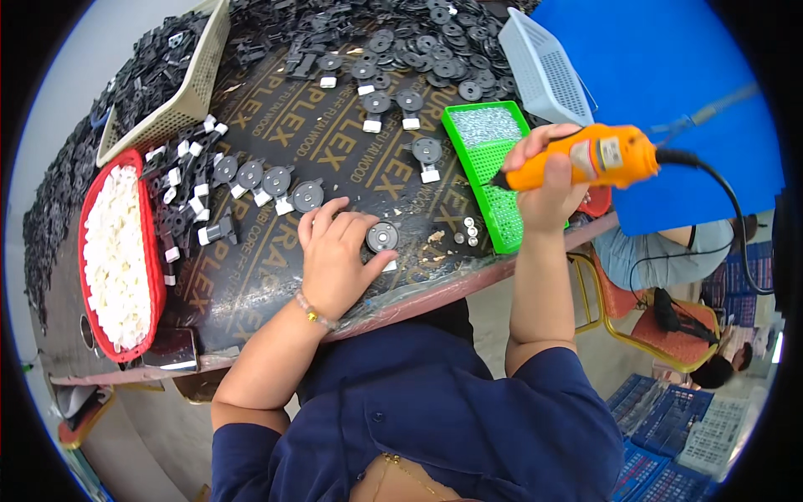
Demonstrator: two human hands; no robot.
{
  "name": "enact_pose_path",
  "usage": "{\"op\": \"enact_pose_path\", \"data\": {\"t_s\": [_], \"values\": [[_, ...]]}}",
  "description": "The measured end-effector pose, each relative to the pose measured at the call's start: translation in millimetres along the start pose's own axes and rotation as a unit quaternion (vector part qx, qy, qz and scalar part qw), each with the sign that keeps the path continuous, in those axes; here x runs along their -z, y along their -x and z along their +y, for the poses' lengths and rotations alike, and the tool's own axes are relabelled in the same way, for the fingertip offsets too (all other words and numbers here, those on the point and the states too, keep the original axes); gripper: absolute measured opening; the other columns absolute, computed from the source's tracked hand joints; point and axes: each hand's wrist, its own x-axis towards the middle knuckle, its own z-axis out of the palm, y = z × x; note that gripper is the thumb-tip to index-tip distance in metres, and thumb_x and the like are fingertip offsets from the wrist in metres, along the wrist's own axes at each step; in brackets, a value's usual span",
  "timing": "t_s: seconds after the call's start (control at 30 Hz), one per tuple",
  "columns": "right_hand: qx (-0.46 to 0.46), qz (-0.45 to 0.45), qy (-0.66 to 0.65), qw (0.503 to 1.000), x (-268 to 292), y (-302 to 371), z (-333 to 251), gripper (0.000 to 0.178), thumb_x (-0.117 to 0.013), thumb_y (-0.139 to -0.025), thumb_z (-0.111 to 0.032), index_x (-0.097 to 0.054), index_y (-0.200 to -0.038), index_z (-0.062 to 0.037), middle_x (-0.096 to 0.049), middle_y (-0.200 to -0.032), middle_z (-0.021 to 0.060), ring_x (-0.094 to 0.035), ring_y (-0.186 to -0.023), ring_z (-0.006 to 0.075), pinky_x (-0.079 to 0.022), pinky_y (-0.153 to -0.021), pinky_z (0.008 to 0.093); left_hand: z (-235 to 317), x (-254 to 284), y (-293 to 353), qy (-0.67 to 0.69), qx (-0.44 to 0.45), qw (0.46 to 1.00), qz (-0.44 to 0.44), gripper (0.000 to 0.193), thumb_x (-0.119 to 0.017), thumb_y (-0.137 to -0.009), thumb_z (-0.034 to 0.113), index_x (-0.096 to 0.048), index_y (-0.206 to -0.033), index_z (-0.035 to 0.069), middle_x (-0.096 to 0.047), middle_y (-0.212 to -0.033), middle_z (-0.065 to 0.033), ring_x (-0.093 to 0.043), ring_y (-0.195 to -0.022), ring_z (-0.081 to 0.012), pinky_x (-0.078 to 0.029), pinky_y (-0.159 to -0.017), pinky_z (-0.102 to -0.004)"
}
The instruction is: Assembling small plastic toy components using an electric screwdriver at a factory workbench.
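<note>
Clamping black disc (pixel 382 237) down on bench (pixel 242 293), left of green tray (pixel 505 226) by its near end, with left hand (pixel 335 255): thumb and index finger at opposite parts of the rim, other fingers slightly apart; probably to stop it turning while leaving the top face clear. Can't tell how firmly. Gripping orange screwdriver (pixel 604 156) over green tray with right hand (pixel 548 180), fingers wrapped closed round the body; tip aimed left, cable off to the right, presumably clear of the work. Few small silver pieces (pixel 472 233) between disc and green tray, likely loose there for short reach. Well left of green tray: red basket (pixel 156 251) full of white pieces (pixel 121 251), walled in against spilling, by the look of it. Between that basket and green tray: row of tabbed discs (pixel 277 181), laid flat and fairly even, perhaps for quick picking. Silver bits (pixel 485 125) in green tray's far compartment, likely penned against rolling. Beyond, past green tray's far end: pale grey basket (pixel 548 67); left of it, big heap of black discs (pixel 452 50). Far left of green tray: beige basket (pixel 205 71) of black parts, tilted-looking, maybe just fisheye.
</note>
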Motion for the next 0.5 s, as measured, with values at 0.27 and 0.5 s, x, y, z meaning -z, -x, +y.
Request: {"op": "enact_pose_path", "data": {"t_s": [0.27, 0.5], "values": [[-0.005, 0.076, 0.138, 0.987, 70, -6, 19, 0.022, -0.06, -0.1, -0.019, -0.049, -0.11, -0.0028, -0.055, -0.084, 0.0062, -0.059, -0.069, 0.0165, -0.053, -0.06, 0.0328, 3, -2, -2, -0.015, 0.002, 1.0, -0.013, 0.05, -0.089, -0.069, 0.034, -0.071, -0.11, 0.01, -0.069, -0.111, -0.0051, -0.053, -0.127, -0.0318, -0.031, -0.11, -0.0514], [-0.001, 0.084, 0.118, 0.989, 75, -4, 28, 0.025, -0.06, -0.1, -0.019, -0.047, -0.114, -0.0034, -0.055, -0.085, 0.0061, -0.059, -0.069, 0.0153, -0.053, -0.06, 0.0324, 4, -3, -3, -0.024, -0.002, 1.0, -0.014, 0.051, -0.089, -0.069, 0.035, -0.071, -0.11, 0.01, -0.069, -0.111, -0.0051, -0.053, -0.128, -0.0322, -0.03, -0.111, -0.0512]]}}
